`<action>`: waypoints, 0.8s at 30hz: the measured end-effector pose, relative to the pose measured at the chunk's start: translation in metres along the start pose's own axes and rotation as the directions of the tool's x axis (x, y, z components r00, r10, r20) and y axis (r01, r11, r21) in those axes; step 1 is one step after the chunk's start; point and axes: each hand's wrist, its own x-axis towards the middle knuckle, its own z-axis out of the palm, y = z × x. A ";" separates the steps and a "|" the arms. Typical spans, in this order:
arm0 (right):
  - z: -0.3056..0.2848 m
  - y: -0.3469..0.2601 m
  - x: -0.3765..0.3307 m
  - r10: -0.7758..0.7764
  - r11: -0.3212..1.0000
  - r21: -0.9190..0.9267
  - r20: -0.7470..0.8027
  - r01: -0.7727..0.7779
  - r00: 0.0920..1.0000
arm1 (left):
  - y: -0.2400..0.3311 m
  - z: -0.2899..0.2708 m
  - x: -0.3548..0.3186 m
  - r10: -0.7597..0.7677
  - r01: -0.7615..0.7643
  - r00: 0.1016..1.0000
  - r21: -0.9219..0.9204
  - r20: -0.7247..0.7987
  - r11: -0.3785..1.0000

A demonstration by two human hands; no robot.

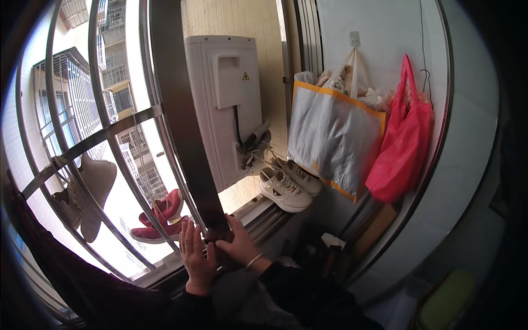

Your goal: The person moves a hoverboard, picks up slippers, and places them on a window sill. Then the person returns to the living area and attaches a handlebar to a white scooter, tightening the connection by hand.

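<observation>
My left hand (197, 265) is raised at the window sill, its fingers stretched upward and the thumb apart, close to the metal bars (127, 159). Just right of it, my right hand (242, 246) curls round something dark at the foot of the wide dark window post (184, 110); shadow hides what that dark thing is. A pair of red shoes (159, 225) rests beyond the bars, left of my hands. To the right, cream sneakers (286, 190) with loose laces stand on the sill.
A light grey shoe (94, 187) hangs tied to the crossbar. Outside the window is a white air-conditioner unit (225, 104). On the right wall hang a silver bag with orange edges (333, 135) and a pink bag (400, 146). A green object (448, 300) lies low right.
</observation>
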 end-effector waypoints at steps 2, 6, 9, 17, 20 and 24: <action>0.007 -0.003 -0.006 0.046 0.998 0.040 0.045 -0.048 0.998 | -0.003 -0.002 0.000 -0.002 0.001 1.000 -0.043 -0.031 0.999; 0.019 -0.004 -0.016 0.120 0.977 0.162 0.142 -0.142 0.983 | -0.009 -0.009 -0.005 -0.017 0.018 0.998 0.014 -0.053 1.000; 0.021 -0.004 -0.028 0.149 0.969 0.168 0.190 -0.182 0.970 | -0.018 -0.015 -0.013 -0.057 0.066 0.996 0.132 -0.068 0.989; -0.002 -0.025 -0.076 0.280 0.593 0.723 0.228 -0.355 0.932 | -0.031 -0.002 -0.047 -0.203 0.199 0.967 -0.045 -0.154 0.979; -0.025 -0.041 -0.094 0.249 0.737 0.651 -0.012 -0.181 0.968 | 0.016 0.007 -0.068 -0.452 0.485 0.870 -0.515 0.199 0.707; -0.075 -0.080 -0.134 0.276 0.847 0.506 -0.152 -0.165 0.949 | 0.104 0.012 -0.086 -0.220 0.529 0.848 -0.747 0.482 0.403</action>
